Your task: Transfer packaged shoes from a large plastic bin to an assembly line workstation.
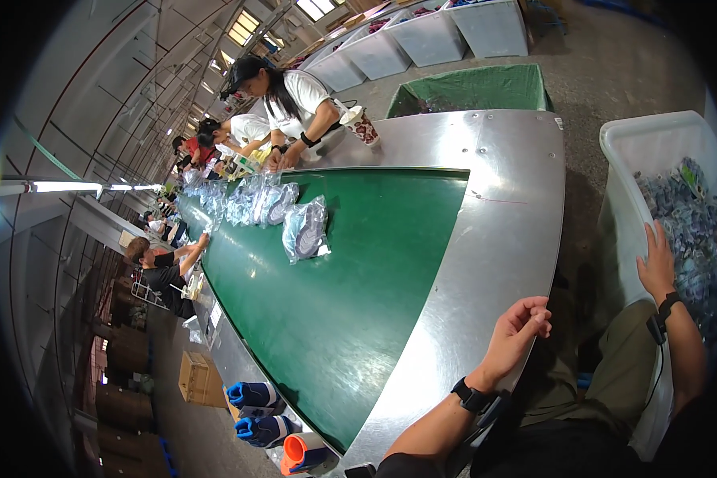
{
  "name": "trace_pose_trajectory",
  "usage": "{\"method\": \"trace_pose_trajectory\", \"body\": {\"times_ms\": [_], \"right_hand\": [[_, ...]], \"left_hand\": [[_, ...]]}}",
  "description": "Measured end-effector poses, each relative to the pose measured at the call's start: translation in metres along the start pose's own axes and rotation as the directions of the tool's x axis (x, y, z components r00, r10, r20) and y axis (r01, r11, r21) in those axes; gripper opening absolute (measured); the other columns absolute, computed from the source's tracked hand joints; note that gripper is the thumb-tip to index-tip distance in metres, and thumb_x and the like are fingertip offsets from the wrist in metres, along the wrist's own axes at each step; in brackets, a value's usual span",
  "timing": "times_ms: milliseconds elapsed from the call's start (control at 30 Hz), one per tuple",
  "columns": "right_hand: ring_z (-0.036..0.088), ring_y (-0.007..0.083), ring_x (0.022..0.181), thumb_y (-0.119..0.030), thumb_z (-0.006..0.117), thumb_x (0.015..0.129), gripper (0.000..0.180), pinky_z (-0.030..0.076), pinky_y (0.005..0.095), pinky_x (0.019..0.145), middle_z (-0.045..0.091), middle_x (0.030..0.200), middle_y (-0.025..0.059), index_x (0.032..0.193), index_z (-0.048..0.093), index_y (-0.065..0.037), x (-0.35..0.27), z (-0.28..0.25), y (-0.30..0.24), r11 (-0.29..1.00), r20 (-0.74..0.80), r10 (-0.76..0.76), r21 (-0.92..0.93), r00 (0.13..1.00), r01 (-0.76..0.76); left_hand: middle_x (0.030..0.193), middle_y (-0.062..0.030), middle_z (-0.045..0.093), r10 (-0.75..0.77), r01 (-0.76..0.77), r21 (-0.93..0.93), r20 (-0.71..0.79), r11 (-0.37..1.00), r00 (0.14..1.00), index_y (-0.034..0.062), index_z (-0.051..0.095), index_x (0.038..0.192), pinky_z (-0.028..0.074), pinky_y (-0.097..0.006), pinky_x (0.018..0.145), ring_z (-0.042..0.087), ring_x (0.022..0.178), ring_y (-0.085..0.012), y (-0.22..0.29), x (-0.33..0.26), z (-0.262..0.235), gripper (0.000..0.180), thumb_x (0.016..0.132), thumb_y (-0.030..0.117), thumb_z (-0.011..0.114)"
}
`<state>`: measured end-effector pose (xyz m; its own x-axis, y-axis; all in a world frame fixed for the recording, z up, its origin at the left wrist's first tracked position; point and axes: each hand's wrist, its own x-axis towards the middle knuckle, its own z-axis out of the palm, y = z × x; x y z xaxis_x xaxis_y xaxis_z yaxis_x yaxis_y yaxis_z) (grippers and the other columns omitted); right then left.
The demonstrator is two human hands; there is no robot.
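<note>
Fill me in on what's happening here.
The person's left hand, loosely curled, is at the edge of the metal worktop; the right hand is at the rim of a white bin heaped with packets. Clear bags lie on the green belt, away from both hands. Co-workers line the belt's sides farther along.

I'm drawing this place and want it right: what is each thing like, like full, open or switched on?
Left hand: loosely curled, at the metal table's edge
Right hand: open, at the white bin's rim
White bin: open-topped, with many packets inside
Green belt: moving or stopped, can't tell
Clear bags: filled, lying on the belt
Ceiling light: lit
Black watch: strapped on
</note>
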<state>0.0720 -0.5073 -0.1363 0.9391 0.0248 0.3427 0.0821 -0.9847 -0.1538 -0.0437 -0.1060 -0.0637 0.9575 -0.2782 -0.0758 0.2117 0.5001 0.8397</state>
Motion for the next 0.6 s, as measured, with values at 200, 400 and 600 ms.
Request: {"method": "trace_pose_trajectory", "body": {"times_ms": [200, 400, 600], "right_hand": [[0.043, 0.0421, 0.135, -0.003, 0.073, 0.078, 0.083, 0.042, 0.0473, 0.108, 0.030, 0.159, 0.0177, 0.152, 0.035, -0.009, -0.0001, -0.0009, 0.0000, 1.000, 0.002, 0.003, -0.003, 1.000, -0.003], [0.042, 0.0418, 0.137, -0.003, 0.073, 0.078, 0.083, 0.042, 0.0471, 0.109, 0.031, 0.159, 0.0176, 0.152, 0.035, -0.008, 0.0000, -0.0016, -0.0007, 1.000, 0.005, 0.001, -0.003, 1.000, -0.001], [0.043, 0.0413, 0.136, -0.003, 0.073, 0.078, 0.082, 0.042, 0.0468, 0.108, 0.031, 0.158, 0.0170, 0.151, 0.036, -0.008, 0.0012, -0.0035, -0.0029, 1.000, 0.009, 0.006, -0.015, 1.000, -0.006]], "left_hand": [[0.107, -0.0020, 0.064, 0.002, -0.002, 0.006, 0.001, 1.000, 1.000, 0.0019, 0.056, 0.133, 0.052, -0.027, 0.083, 0.062, 0.089, -0.0106, -0.0004, -0.0004, -0.0006, 0.031, 0.104, 0.013, 0.058], [0.107, -0.0020, 0.064, 0.002, -0.002, 0.009, 0.006, 1.000, 1.000, 0.0020, 0.056, 0.133, 0.052, -0.027, 0.083, 0.062, 0.089, -0.0105, 0.0016, 0.0000, 0.0006, 0.031, 0.104, 0.014, 0.058], [0.107, -0.0020, 0.064, -0.012, 0.012, 0.004, -0.003, 1.000, 1.000, 0.0015, 0.056, 0.133, 0.052, -0.027, 0.083, 0.062, 0.090, -0.0106, 0.0018, 0.0001, 0.0007, 0.031, 0.105, 0.014, 0.058]]}}
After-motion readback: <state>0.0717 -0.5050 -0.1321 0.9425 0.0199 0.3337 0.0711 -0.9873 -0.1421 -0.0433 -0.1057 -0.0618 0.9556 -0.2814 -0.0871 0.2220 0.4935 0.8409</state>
